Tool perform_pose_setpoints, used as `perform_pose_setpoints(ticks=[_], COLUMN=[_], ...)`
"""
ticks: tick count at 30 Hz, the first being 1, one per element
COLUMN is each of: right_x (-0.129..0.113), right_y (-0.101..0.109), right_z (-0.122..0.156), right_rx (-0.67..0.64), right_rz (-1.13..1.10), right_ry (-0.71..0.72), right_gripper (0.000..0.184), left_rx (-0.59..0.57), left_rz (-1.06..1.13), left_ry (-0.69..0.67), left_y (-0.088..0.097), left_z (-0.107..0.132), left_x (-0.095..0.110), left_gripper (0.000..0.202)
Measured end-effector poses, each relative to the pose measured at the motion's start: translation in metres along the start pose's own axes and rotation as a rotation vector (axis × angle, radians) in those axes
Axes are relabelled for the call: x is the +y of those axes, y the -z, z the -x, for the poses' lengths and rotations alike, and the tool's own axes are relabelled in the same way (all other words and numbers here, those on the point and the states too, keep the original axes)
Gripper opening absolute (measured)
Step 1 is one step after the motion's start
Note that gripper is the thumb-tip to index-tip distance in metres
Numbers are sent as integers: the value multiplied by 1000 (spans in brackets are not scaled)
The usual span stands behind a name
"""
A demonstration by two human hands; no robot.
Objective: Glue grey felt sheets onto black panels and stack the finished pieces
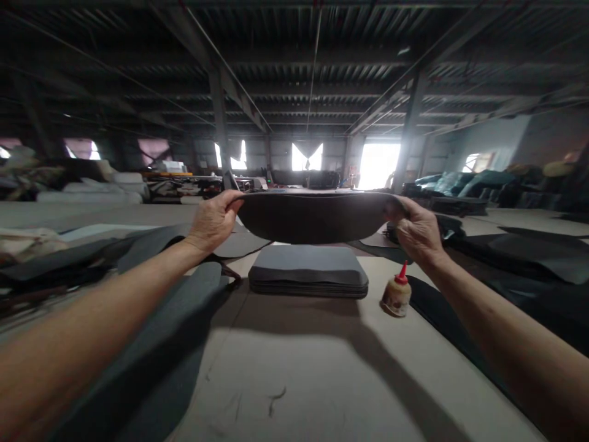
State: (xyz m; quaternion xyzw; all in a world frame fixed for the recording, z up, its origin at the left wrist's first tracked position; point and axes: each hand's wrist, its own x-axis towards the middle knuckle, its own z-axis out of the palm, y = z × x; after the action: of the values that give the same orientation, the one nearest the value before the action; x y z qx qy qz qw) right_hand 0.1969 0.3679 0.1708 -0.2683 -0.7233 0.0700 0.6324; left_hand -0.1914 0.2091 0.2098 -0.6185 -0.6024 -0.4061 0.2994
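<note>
A dark, flexible sheet with rounded corners (313,220) hangs in the air, stretched between my two hands. My left hand (215,220) pinches its left end, thumb on the near side. At the other end, my right hand (416,228) grips the right corner. Below and just behind the raised sheet, a neat stack of grey sheets with rounded corners (308,270) lies on the pale table (294,374). To the right of the stack stands a squeeze bottle with a red pointed nozzle (397,291), its body stained yellowish brown.
A large grey-green sheet of material (151,350) spreads along the left side of the table. Dark sheets (529,252) are piled at the right. White rolls (92,190) lie farther back at the left, and metal columns (409,135) rise beyond.
</note>
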Motion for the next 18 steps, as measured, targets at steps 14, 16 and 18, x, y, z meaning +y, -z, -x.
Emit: perform_pose_setpoints(ticks=[14,16,18], right_x=[136,141,146], right_y=[-79,-80,-83], right_z=[135,138,136], right_rx=[-605,-662,-711], right_rz=[374,394,416], right_ry=[-44,-56,-62], right_gripper=[53,55,58], left_rx=[-557,-589,-615], left_rz=[25,25,18], left_ry=[97,84,64], left_y=[-170,-171,-168], left_z=[142,145,143], left_x=[-87,-92,-96], left_gripper=[46,48,49])
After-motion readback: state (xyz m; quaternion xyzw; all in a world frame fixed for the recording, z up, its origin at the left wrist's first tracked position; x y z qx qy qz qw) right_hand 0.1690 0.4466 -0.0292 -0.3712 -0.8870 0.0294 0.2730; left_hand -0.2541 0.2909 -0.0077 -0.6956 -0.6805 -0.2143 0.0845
